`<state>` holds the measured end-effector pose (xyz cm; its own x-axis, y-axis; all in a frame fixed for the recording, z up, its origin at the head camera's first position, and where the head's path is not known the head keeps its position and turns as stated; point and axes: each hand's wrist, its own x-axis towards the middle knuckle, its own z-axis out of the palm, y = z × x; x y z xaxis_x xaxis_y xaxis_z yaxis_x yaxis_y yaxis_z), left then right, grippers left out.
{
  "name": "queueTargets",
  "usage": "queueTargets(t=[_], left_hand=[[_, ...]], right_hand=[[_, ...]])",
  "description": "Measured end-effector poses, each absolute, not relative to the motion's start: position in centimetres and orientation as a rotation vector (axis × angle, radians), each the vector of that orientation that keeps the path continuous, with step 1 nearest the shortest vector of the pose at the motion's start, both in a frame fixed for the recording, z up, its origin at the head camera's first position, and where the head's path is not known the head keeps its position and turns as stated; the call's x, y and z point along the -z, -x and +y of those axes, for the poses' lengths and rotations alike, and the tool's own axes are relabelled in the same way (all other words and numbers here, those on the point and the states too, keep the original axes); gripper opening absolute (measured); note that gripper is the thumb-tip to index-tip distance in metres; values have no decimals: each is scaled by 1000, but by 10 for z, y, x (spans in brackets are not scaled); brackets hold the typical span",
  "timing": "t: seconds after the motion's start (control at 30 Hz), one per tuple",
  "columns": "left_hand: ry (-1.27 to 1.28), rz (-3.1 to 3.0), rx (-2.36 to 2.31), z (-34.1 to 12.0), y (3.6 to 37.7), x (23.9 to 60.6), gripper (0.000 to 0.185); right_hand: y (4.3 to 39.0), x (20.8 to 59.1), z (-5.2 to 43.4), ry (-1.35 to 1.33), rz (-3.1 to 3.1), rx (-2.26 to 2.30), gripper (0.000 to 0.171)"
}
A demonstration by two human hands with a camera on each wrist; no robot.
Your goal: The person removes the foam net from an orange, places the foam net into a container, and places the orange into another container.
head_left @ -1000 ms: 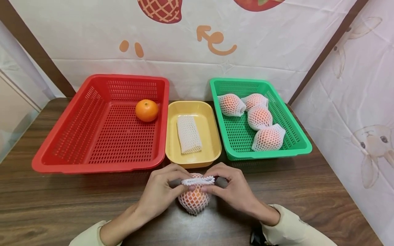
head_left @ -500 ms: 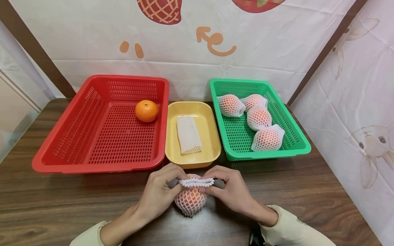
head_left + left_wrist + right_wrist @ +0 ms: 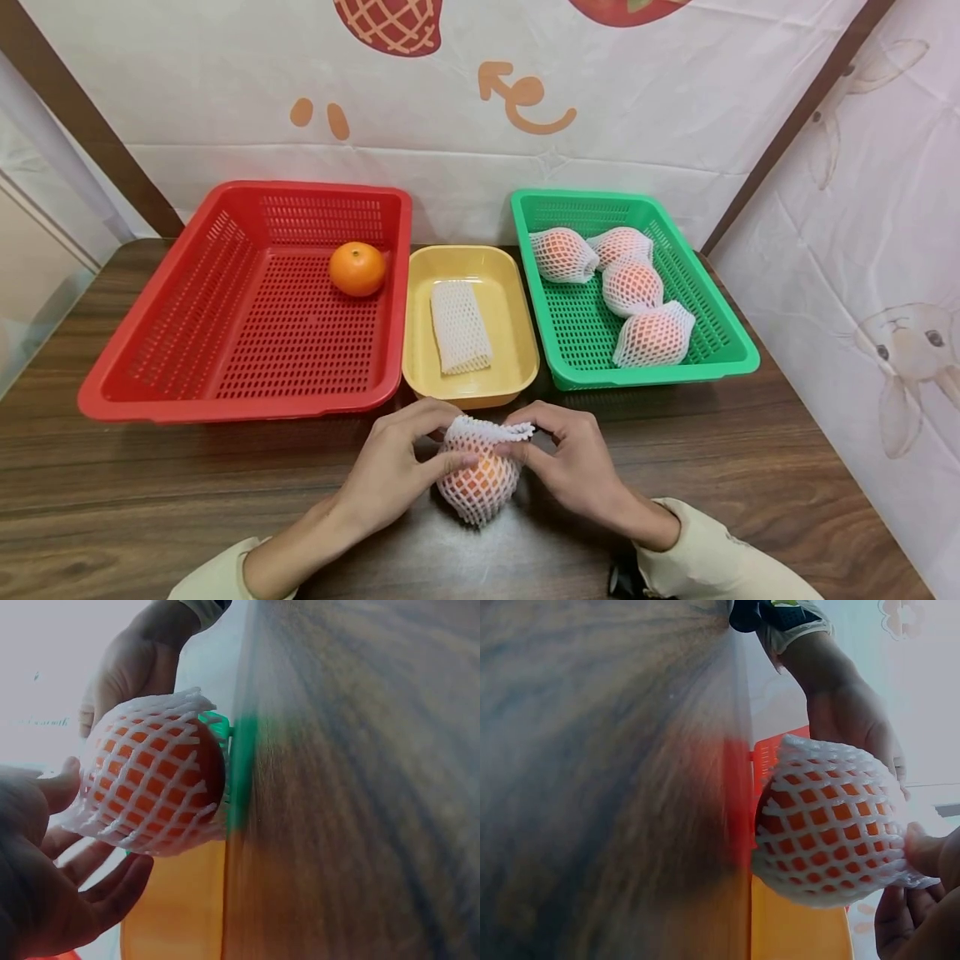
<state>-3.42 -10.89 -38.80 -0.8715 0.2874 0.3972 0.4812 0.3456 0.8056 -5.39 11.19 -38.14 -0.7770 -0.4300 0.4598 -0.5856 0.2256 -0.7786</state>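
A person's two hands meet at the near edge of a dark wooden tabletop [image 3: 750, 467], both working on a round orange wrapped in white foam netting [image 3: 480, 479]. The wrapped orange rests on the tabletop between the two hands, just in front of the yellow tray. The left hand [image 3: 393, 475] curls around the fruit's left side, its fingers [image 3: 442, 462] pinching the loose upper rim of the netting. The right hand [image 3: 573, 467] mirrors it on the right side, its fingers [image 3: 525, 454] also pinching that frilly rim, so the open mouth of the sleeve sits bunched on top of the fruit, between the two sets of fingertips. The left wrist view shows the netted orange [image 3: 154, 776] close up, with the left hand's fingers [image 3: 71, 855] beside and beneath it. The right wrist view shows the same fruit [image 3: 829, 821] with fingertips at its lower right edge. Farther back, three containers stand in a row. A red perforated plastic basket [image 3: 150, 333] on the left holds one bare orange [image 3: 357, 268]. A small yellow plastic tray [image 3: 420, 333] in the middle holds one flattened white foam net sleeve [image 3: 459, 327]. A green perforated plastic basket [image 3: 720, 333] on the right holds four net-wrapped oranges [image 3: 633, 287], touching one another.
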Motion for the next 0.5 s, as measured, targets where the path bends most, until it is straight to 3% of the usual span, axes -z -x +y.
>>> queueTargets(t=[0.13,0.5], left_hand=[[727,-2286,1547,-109,34,389,17],[700,-2130,1408,-110,34,392,40]], right_hand=[[52,374,109,-1050,-2307,-1588,18],[58,394,113,-1127,-2441,-1612,34]])
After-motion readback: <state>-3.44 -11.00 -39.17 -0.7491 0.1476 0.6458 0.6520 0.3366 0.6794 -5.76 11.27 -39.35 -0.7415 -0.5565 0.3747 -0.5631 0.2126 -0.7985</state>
